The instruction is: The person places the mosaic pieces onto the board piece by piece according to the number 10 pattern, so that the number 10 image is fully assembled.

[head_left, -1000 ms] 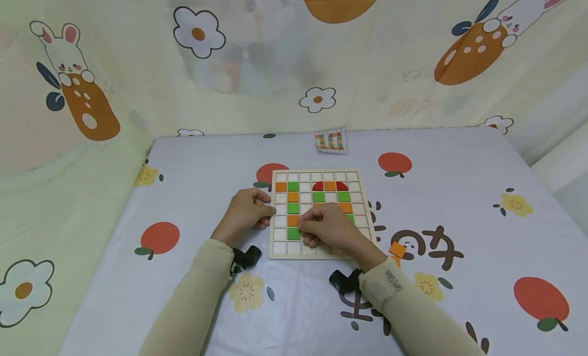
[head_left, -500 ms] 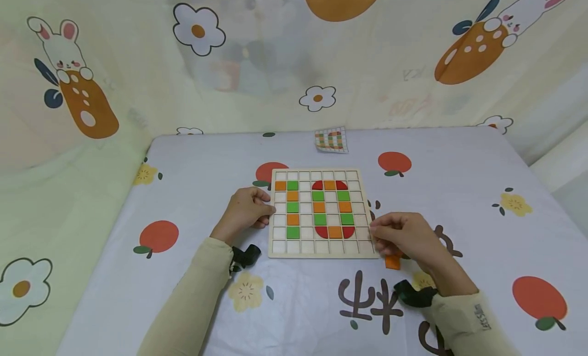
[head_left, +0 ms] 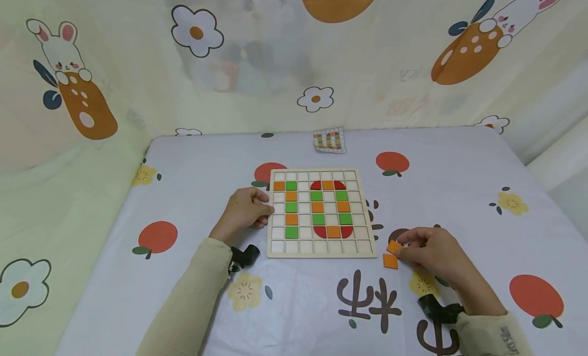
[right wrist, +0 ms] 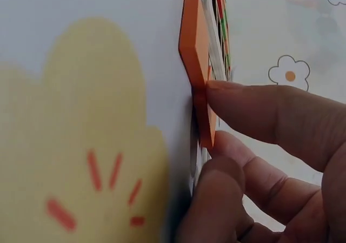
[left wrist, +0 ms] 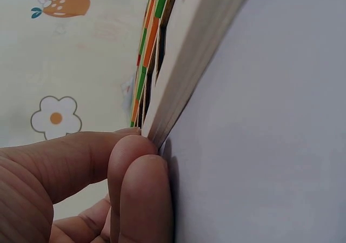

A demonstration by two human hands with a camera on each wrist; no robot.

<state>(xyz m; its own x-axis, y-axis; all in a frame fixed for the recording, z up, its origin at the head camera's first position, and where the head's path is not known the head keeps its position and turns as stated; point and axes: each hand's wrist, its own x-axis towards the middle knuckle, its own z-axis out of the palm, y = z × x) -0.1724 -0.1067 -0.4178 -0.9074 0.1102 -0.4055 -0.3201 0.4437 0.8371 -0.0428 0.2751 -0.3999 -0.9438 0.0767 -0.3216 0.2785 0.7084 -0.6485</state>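
A square wooden grid board [head_left: 321, 255] lies mid-table, with green [head_left: 291, 207], orange [head_left: 279, 186] and red [head_left: 320, 232] pieces set in its cells. They form a figure like a 1 on the left and a 0 on the right. At the board's left edge is my left hand [head_left: 245, 209], holding the rim; the left wrist view has its fingertips [left wrist: 135, 151] against the board's corner. Two orange square tiles lie right of the board. My right hand [head_left: 434, 251] pinches the farther tile [head_left: 393, 247], which touches the nearer tile [head_left: 390, 261].
A small printed card [head_left: 329, 140] with a coloured grid pattern stands behind the board near the table's back edge. The patterned tablecloth [head_left: 303, 305] covers the table, and a printed curtain [head_left: 257, 106] hangs behind it.
My right hand has moved from over the board's lower cells rightward to the orange tiles and now grips one. A red-orange-red bottom row shows where it was. My left hand stays put.
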